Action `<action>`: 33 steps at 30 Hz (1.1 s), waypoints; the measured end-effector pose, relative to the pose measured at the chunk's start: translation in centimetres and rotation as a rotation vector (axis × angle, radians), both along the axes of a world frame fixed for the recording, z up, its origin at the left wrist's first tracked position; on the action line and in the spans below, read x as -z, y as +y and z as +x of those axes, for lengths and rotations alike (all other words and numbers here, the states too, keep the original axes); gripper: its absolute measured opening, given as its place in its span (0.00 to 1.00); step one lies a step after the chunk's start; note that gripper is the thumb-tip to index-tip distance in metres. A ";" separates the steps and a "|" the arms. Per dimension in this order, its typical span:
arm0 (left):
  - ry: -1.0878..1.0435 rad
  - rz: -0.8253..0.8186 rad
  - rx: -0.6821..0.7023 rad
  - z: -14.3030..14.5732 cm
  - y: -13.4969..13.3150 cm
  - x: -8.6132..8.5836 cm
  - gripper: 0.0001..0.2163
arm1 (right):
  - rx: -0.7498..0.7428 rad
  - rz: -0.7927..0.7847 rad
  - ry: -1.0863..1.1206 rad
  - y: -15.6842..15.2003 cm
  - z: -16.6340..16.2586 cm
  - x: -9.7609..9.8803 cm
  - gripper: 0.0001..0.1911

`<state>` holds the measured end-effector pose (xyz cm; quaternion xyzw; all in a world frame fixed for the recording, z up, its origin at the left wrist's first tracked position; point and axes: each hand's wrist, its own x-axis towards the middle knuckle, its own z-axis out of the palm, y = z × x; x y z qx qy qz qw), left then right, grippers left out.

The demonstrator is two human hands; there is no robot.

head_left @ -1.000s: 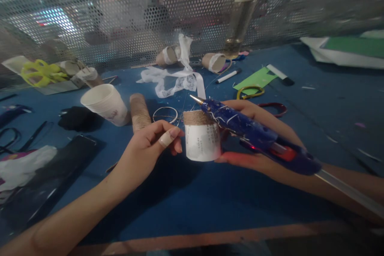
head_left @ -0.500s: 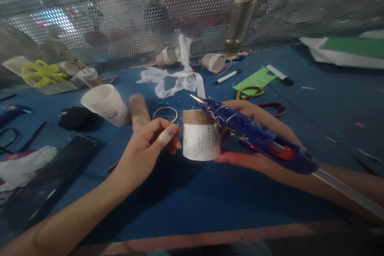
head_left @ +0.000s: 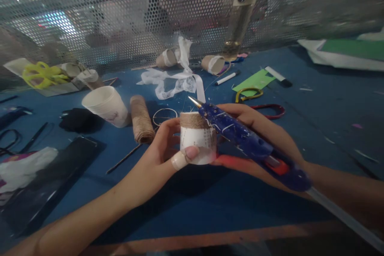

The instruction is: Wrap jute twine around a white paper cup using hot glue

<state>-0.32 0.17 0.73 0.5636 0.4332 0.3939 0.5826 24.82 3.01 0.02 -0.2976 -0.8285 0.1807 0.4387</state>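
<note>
Your table (head_left: 180, 216) presents a blue top. On your left you have a black bundle (head_left: 78, 120) and a stack of paper cups (head_left: 105, 106) just beside a twine roll (head_left: 141, 119). Farther back lies white lace (head_left: 177, 85); rightward, a marker (head_left: 227, 78) and green paper (head_left: 253, 81).

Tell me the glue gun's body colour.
The glue gun is dark blue, streaked with whitish strands; the head view shows it best.

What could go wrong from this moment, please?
The left hand grips the white twine-banded paper cup close below the pointed metal tip of the blue plastic glue gun; that hand might get burned if the tip is hot. The right hand seems to manage both gun and cup, so either could slip.
</note>
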 end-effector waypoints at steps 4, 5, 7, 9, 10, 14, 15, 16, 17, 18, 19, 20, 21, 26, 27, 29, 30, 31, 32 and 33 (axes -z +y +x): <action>-0.030 -0.003 0.029 0.1 -0.2 0.0 0.28 | 0.063 -0.033 0.040 -0.6 -0.5 0.7 0.23; -0.029 -0.007 0.039 0.0 -0.3 0.1 0.27 | 0.086 -0.039 0.037 -0.7 -0.5 1.0 0.23; -0.035 -0.023 0.061 -0.1 -0.5 0.1 0.27 | 0.108 -0.021 0.015 -1.0 -0.5 1.3 0.24; -0.059 -0.041 0.060 -0.2 -0.5 0.0 0.26 | 0.066 0.000 0.016 -1.1 -0.4 1.4 0.23; -0.076 -0.045 0.051 -0.2 -0.5 -0.1 0.26 | 0.041 -0.008 0.035 -1.1 -0.4 1.4 0.24; -0.125 -0.059 0.035 -0.3 -0.2 -0.5 0.27 | 0.022 -0.042 0.120 -0.8 -0.4 1.1 0.31; -0.128 -0.069 0.046 -0.3 -0.1 -0.5 0.27 | 0.027 -0.027 0.110 -0.7 -0.4 1.1 0.32; -0.127 -0.083 0.062 -0.3 -0.1 -0.6 0.26 | 0.024 -0.004 0.091 -0.6 -0.4 1.1 0.31; -0.126 -0.095 0.081 -0.4 0.0 -0.6 0.26 | 0.023 0.013 0.074 -0.6 -0.4 1.1 0.29; -0.125 -0.108 0.103 -0.4 0.0 -0.5 0.25 | 0.027 0.014 0.066 -0.6 -0.4 1.2 0.28; -0.122 -0.117 0.120 -0.5 0.0 -0.5 0.25 | 0.043 0.005 0.075 -0.7 -0.5 1.3 0.27; -0.116 -0.121 0.130 -0.5 0.0 -0.5 0.26 | 0.069 -0.015 0.092 -0.8 -0.6 1.4 0.26; -0.106 -0.123 0.138 -0.5 -0.1 -0.4 0.27 | 0.095 -0.034 0.111 -0.9 -0.7 1.6 0.25; -0.045 -0.137 0.145 -0.3 -0.3 -0.2 0.31 | 0.083 -0.051 0.086 -1.3 -0.8 1.9 0.24; -0.049 -0.138 0.145 -0.3 -0.3 -0.1 0.30 | 0.058 -0.041 0.072 -1.3 -0.7 1.8 0.25; -0.077 -0.137 0.135 -0.3 -0.3 -0.1 0.26 | 0.012 0.002 0.046 -1.1 -0.5 1.5 0.26; -0.098 -0.132 0.118 -0.3 -0.2 -0.1 0.24 | 0.005 0.028 0.039 -1.0 -0.4 1.3 0.25; -0.113 -0.126 0.093 -0.4 -0.1 -0.1 0.23 | 0.017 0.056 0.036 -0.9 -0.4 1.0 0.23; -0.118 -0.119 0.068 -0.6 -0.1 -0.1 0.23 | 0.037 0.081 0.031 -0.8 -0.3 0.8 0.20; -0.117 -0.111 0.049 -0.7 0.0 -0.1 0.23 | 0.063 0.097 0.024 -0.6 -0.2 0.5 0.17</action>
